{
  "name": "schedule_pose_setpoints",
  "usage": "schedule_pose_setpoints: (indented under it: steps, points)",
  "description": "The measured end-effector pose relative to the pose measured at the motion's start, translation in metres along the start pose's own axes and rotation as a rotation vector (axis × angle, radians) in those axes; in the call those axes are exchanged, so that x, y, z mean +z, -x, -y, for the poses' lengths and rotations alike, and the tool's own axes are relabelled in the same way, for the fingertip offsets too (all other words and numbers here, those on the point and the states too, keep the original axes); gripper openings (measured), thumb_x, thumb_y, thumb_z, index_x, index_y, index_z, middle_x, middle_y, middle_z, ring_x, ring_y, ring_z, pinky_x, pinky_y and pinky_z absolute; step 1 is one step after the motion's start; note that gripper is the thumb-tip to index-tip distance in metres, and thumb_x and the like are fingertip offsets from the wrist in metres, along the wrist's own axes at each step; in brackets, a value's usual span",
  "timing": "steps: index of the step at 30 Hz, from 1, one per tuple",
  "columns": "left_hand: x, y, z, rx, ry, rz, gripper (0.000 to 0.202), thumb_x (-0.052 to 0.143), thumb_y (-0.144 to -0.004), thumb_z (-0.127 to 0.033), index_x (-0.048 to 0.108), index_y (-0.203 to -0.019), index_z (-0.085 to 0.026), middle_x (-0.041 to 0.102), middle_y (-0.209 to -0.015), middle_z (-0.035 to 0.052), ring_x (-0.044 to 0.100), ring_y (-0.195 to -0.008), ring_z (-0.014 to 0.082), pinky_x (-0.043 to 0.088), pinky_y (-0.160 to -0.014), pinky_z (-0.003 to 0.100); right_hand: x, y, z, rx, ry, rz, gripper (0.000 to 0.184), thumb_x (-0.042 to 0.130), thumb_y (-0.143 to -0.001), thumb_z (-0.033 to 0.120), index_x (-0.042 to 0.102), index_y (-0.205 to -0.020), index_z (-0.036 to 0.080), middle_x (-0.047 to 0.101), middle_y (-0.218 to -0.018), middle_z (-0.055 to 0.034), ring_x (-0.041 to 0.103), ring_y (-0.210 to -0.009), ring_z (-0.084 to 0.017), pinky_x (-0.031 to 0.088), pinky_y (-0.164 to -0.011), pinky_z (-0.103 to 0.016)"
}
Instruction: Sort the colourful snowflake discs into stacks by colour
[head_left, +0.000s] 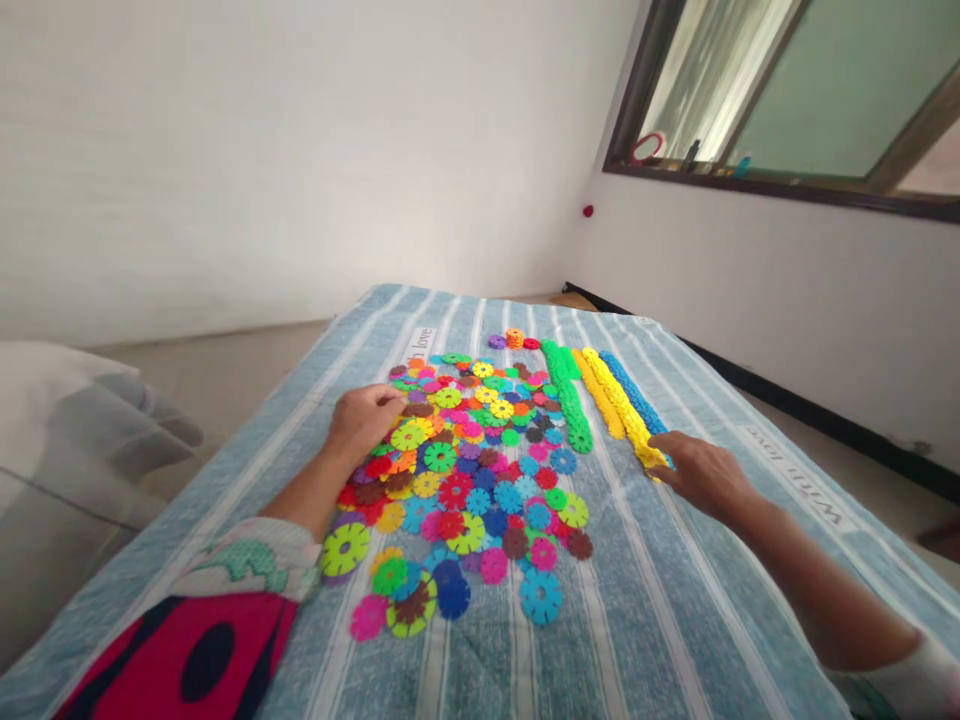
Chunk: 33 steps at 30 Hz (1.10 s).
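Note:
Notched plastic snowflake discs in many colours lie in a loose pile (465, 470) on the cloth-covered table. At the pile's left edge is my left hand (365, 418), its fingers pinched together; whatever is between them is hidden. My right hand (701, 468) is at the near end of a long row of overlapping yellow discs (615, 400), its fingers closed on a yellow disc (654, 460) there. Beside that row run a green row (566, 395), an orange-yellow row (600, 393) and a blue row (630, 388), partly behind my right hand at its near end.
A small orange stack (514, 338), a purple disc (496, 342) and a red disc (532, 344) sit at the far side. A striped blue-and-white cloth (285, 450) covers the table. White sheer fabric (67, 460) hangs at left; a window (810, 90) is upper right.

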<state>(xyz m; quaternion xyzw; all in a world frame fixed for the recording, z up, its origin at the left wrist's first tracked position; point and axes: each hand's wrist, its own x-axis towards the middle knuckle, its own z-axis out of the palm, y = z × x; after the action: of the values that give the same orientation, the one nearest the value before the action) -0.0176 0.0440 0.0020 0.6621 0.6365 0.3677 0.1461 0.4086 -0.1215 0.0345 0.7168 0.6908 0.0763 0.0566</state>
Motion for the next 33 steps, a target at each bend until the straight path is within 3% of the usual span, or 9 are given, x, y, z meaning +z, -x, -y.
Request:
schedule_pose_setpoints:
  steps: [3, 7, 11, 17, 22, 26, 28, 33]
  points:
    - [0.001, 0.006, -0.001, 0.007, 0.030, -0.005, 0.024, 0.052, -0.068, -0.033, 0.072, -0.072, -0.021, 0.073, -0.076, 0.0018, 0.065, -0.076, 0.0201, 0.047, -0.071, 0.026, 0.012, 0.006, 0.003, -0.054, -0.013, -0.140, 0.027, 0.052, -0.088, 0.030, 0.066, -0.109, 0.022, 0.068, -0.112, -0.0081, 0.069, -0.089, -0.027, 0.053, -0.070, -0.036]
    - [0.004, 0.012, -0.003, 0.013, 0.031, 0.012, 0.025, 0.052, -0.070, -0.030, 0.073, -0.072, -0.018, 0.073, -0.077, 0.0038, 0.065, -0.075, 0.0190, 0.047, -0.071, 0.026, 0.023, 0.012, 0.025, -0.281, -0.141, -0.321, 0.026, 0.048, -0.089, 0.033, 0.066, -0.105, 0.021, 0.071, -0.102, -0.0081, 0.069, -0.083, -0.025, 0.054, -0.067, -0.035]
    - [0.008, 0.013, 0.000, 0.009, 0.021, 0.009, 0.024, 0.052, -0.071, -0.029, 0.073, -0.075, -0.017, 0.073, -0.077, 0.0036, 0.064, -0.074, 0.0179, 0.046, -0.069, 0.025, 0.004, 0.019, 0.081, -0.496, -0.359, -0.377, 0.025, 0.043, -0.095, 0.034, 0.064, -0.100, 0.021, 0.069, -0.091, -0.0070, 0.067, -0.074, -0.019, 0.051, -0.061, -0.029]
    - [0.009, 0.014, 0.001, 0.007, 0.017, 0.011, 0.023, 0.053, -0.072, -0.026, 0.074, -0.077, -0.017, 0.073, -0.076, 0.0034, 0.064, -0.073, 0.0171, 0.046, -0.067, 0.024, -0.037, 0.032, 0.181, -0.789, -0.518, -0.283, 0.022, 0.043, -0.096, 0.026, 0.062, -0.086, 0.019, 0.064, -0.089, -0.0074, 0.060, -0.083, -0.019, 0.048, -0.074, -0.032]
    - [0.007, 0.016, -0.004, -0.002, 0.027, 0.018, 0.022, 0.054, -0.073, -0.025, 0.074, -0.077, -0.016, 0.073, -0.077, 0.0039, 0.064, -0.075, 0.0171, 0.047, -0.070, 0.025, -0.041, 0.040, 0.237, -0.916, -0.565, -0.243, 0.018, 0.047, -0.096, 0.029, 0.059, -0.086, 0.019, 0.062, -0.093, -0.0062, 0.056, -0.093, -0.021, 0.047, -0.084, -0.036]
    - [0.008, 0.017, -0.006, -0.015, 0.019, 0.021, 0.022, 0.055, -0.073, -0.025, 0.075, -0.077, -0.017, 0.073, -0.076, 0.0040, 0.064, -0.074, 0.0174, 0.046, -0.071, 0.025, -0.027, 0.049, 0.253, -0.940, -0.539, -0.195, 0.010, 0.053, -0.093, 0.026, 0.059, -0.089, 0.019, 0.063, -0.099, -0.0056, 0.055, -0.102, -0.024, 0.042, -0.095, -0.042]
    - [0.008, 0.017, -0.006, -0.018, 0.016, 0.023, 0.022, 0.055, -0.074, -0.024, 0.074, -0.077, -0.016, 0.073, -0.076, 0.0040, 0.063, -0.073, 0.0171, 0.046, -0.069, 0.025, -0.018, 0.054, 0.252, -0.952, -0.542, -0.182, 0.004, 0.056, -0.090, 0.021, 0.059, -0.090, 0.019, 0.064, -0.100, -0.0049, 0.055, -0.104, -0.024, 0.040, -0.099, -0.043]
    - [0.008, 0.018, -0.007, -0.021, 0.017, 0.027, 0.022, 0.054, -0.074, -0.024, 0.075, -0.078, -0.016, 0.072, -0.073, 0.0038, 0.063, -0.071, 0.0165, 0.045, -0.068, 0.025, -0.010, 0.058, 0.242, -0.954, -0.583, -0.247, 0.010, 0.052, -0.089, 0.013, 0.060, -0.087, 0.019, 0.065, -0.095, -0.0055, 0.055, -0.105, -0.024, 0.041, -0.097, -0.042]
